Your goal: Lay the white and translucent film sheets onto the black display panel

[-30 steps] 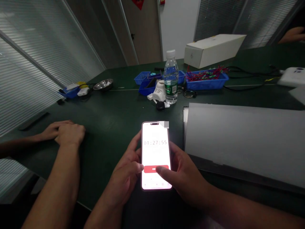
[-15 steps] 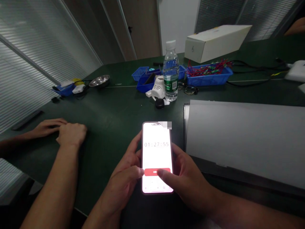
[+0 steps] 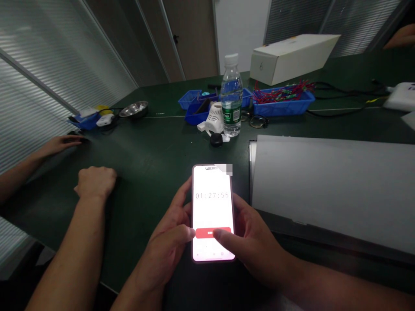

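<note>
A smartphone [image 3: 212, 211] with a bright white screen stands upright in view, held between both hands at the near side of the table. Its screen reads 01:27:55 above a red button bar. My left hand [image 3: 170, 242] is closed on the phone's left edge, thumb at the end of the red bar. On the right edge, my right hand [image 3: 256, 242] is closed too, its thumb lying over the middle of the red bar. The fingers behind the phone are mostly hidden.
A grey laptop-like flat panel [image 3: 330, 185] lies at right. Beyond the phone stand a water bottle [image 3: 231, 95], a white device [image 3: 214, 119] and a blue tray of wires [image 3: 282, 103]. Another person's fist [image 3: 96, 180] and other hand [image 3: 61, 143] are on the left.
The other person's far hand has moved away from their fist, farther up the table. My hands and the phone stay nearly still, and the screen shows the same digits.
</note>
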The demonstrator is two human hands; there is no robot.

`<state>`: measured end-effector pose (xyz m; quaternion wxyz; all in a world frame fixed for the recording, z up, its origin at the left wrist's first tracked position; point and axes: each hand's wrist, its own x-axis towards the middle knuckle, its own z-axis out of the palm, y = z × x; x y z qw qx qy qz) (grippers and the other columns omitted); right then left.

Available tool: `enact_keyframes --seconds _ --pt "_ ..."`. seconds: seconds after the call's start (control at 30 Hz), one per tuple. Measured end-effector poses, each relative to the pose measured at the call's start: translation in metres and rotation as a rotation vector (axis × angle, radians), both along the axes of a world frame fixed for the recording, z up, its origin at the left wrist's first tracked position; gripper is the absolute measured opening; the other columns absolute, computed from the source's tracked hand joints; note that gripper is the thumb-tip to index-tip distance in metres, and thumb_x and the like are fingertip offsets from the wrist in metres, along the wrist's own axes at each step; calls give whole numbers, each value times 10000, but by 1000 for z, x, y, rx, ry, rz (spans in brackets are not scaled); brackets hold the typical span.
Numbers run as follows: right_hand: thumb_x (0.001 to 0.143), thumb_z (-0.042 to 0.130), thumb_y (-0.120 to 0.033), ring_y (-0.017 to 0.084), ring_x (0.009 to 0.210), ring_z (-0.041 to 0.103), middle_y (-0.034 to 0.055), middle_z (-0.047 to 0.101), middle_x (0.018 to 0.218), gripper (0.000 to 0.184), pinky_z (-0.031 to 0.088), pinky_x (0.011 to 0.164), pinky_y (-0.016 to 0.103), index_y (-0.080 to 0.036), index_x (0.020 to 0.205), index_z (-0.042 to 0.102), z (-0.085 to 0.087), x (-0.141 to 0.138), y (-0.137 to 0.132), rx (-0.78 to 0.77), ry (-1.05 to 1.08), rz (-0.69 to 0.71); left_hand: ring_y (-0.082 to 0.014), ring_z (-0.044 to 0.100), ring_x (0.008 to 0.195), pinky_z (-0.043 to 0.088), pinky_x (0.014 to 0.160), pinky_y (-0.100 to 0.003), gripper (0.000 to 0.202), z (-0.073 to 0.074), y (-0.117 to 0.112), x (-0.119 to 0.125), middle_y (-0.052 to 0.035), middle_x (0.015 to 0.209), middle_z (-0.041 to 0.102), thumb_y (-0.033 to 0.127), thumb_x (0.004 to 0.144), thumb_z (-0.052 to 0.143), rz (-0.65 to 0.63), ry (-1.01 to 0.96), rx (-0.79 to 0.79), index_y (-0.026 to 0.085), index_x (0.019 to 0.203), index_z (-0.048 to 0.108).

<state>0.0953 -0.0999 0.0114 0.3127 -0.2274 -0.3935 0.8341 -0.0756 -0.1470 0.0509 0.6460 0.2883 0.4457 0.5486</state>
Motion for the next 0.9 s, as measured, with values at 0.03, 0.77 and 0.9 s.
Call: enact_keyframes --seconds 0.03,0.77,0.9 --pt "862 705 -199 208 1059 667 93 629 1275 543 570 882 371 -245 1371 520 1 0 0 -2 6 -2 -385 650 1165 554 953 -526 1000 0 0 0 -104 1333 659 160 701 647 -3 -6 2 326 1629 311" --pt "851 688 -192 201 1030 657 94 635 1221 555 560 856 356 -225 1375 508 3 2 1 14 23 11 -390 609 1211 543 959 -516 991 8 -1 1 -103 1377 622 184 726 656 -47 54 9 330 1635 291" --pt "863 684 -170 198 1059 661 89 627 1259 539 562 885 361 -238 1370 512 2 3 0 18 28 11 -388 612 1209 546 952 -514 1001 9 -1 2 -102 1377 622 179 718 658 -47 50 3 334 1635 286"
